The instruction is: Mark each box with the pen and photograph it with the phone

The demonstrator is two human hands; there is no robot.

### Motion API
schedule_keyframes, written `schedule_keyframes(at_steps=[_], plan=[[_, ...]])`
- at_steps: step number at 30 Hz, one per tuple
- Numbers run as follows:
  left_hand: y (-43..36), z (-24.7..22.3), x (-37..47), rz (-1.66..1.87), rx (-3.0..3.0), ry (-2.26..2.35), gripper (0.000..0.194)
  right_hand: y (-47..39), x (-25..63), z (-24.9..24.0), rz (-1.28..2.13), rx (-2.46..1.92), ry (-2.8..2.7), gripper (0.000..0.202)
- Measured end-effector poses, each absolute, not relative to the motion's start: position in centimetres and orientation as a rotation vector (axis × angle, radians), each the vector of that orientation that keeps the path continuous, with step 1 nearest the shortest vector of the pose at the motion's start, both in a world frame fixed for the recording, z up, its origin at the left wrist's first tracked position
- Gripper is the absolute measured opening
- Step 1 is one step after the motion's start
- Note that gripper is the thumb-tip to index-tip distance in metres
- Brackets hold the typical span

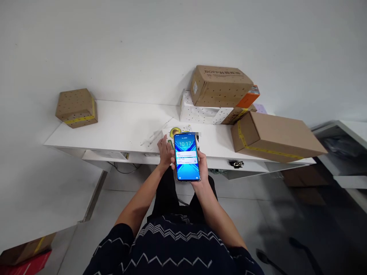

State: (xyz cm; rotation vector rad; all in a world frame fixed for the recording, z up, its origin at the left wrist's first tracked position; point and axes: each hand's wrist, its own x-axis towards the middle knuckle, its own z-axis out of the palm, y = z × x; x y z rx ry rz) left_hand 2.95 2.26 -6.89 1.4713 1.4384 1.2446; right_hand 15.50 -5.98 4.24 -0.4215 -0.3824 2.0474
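Observation:
A smartphone [187, 168] with a blue lit screen showing 10:17 and notification panels is upright in front of me. My right hand [203, 170] wraps round its right side and lower edge, and fingertips show at its left edge. My left hand [164, 151] is to the left of the phone, its fingers stretched out by the near corner of a white package with an avocado print [175, 132]. Whether those fingers touch the package, I cannot tell. The phone covers much of that package, which lies on the white table [129, 126].
Taped cardboard boxes stand at the left end [76, 107] and right end [281, 133] of the table. Toward the back, another cardboard box [222, 86] rests on a white speckled box [200, 112], near an orange box [249, 98]. A shelf runs under the tabletop.

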Motion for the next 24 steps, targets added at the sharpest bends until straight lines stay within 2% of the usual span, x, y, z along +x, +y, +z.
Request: schedule_keyframes(at_steps=[2, 5, 11, 14, 17, 21, 24], plan=[[2.5, -6.6, 1.7, 1.243, 1.423, 1.485, 0.069, -6.0, 16.5, 4.1, 2.019, -0.464, -0.384, 0.057], [3.2, -5.1, -1.1, 1.084, 1.498, 1.525, 0.097, -5.8, 19.1, 3.8, 1.896, -0.577, -0.39, 0.054], [6.0, 1.2, -3.2, 0.264, 2.123, 1.454, 0.125, -3.7, 26.4, 1.6, 1.411, -1.158, -0.512, 0.052], [7.4, 3.2, -2.2, -0.052, 2.223, 1.353, 0.131, -1.7, 29.4, -0.5, 1.042, -1.622, -0.76, 0.056], [8.2, 3.8, -1.4, -0.214, 2.244, 1.316, 0.137, 0.5, 31.2, -2.4, 0.656, -2.07, -1.189, 0.061], [8.2, 3.9, -1.1, -0.227, 2.227, 1.333, 0.137, 2.7, 32.0, -4.0, 0.191, -2.355, -1.565, 0.064], [7.8, 3.9, -1.1, -0.161, 2.191, 1.392, 0.133, 3.8, 32.0, -4.6, 0.042, -2.415, -1.691, 0.064]])
